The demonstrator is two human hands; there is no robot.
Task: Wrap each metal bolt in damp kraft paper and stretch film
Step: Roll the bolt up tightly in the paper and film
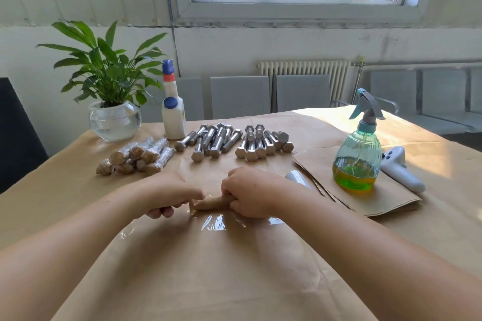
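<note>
While the paper-wrapped bolt (212,203) is held at each end by the curled fingers of the left hand (167,194) and right hand (250,191), it lies on the stretch film (229,224), well in front of the bare bolts (232,142). Film wrapping seems begun; rolling it tight is likely needed next.

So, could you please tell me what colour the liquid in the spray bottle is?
Yellow-green, pooled at the bottom of the clear teal spray bottle, seen in the head view.

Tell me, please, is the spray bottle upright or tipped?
Upright: the spray bottle stands on its base on the paper sheets, trigger head on top.
</note>
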